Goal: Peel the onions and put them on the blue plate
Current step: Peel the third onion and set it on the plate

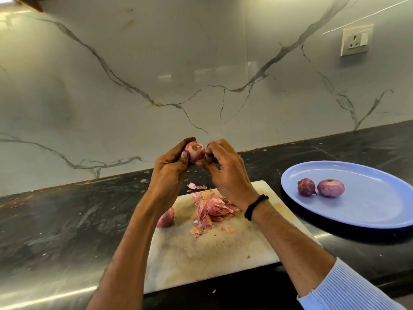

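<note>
While left hand [171,163] grips onion [195,151] above board [212,253], right hand [226,170] pinches its right side.

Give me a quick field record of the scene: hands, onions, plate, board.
left hand: grips the held onion above the cutting board
right hand: pinches at the held onion's side
blue plate: on the counter, right of the board; holds two onions side by side
cutting board: peels piled; one more onion partly hidden behind the left forearm
task state: unfinished
</note>
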{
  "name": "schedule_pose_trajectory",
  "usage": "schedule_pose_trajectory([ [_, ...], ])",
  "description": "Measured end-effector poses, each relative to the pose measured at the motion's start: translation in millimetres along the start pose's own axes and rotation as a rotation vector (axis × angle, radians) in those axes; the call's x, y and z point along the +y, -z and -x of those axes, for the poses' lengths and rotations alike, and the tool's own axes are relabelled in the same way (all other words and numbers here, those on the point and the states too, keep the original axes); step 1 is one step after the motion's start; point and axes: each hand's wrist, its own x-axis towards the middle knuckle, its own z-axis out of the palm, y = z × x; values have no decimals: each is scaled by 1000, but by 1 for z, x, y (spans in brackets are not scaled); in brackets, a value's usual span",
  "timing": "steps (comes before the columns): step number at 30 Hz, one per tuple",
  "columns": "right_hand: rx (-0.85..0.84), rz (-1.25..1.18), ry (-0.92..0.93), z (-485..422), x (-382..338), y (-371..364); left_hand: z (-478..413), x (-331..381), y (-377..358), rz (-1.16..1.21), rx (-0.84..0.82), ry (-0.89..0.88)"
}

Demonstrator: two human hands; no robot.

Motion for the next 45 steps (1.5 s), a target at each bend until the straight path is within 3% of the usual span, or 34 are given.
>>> schedule_pose_trajectory([
  [11,123,-125,-61,-7,-6,6,1,2,-2,-46,-16,-16],
  [18,115,-45,-46,-5,-1,2,1,-1,0,-146,-51,-51],
  [24,60,71,-15,-2,2,-1,1,-3,-6,-87,-25,-14],
  [31,65,-13,-83,2,-3,-5,0,9,-6,103,129,46],
  [39,111,-43,-74,-1,-7,-1,1,8,-6,92,123,60],
  [45,26,-94,-80,-1,-8,-1,3,8,-5,26,100,44],
])
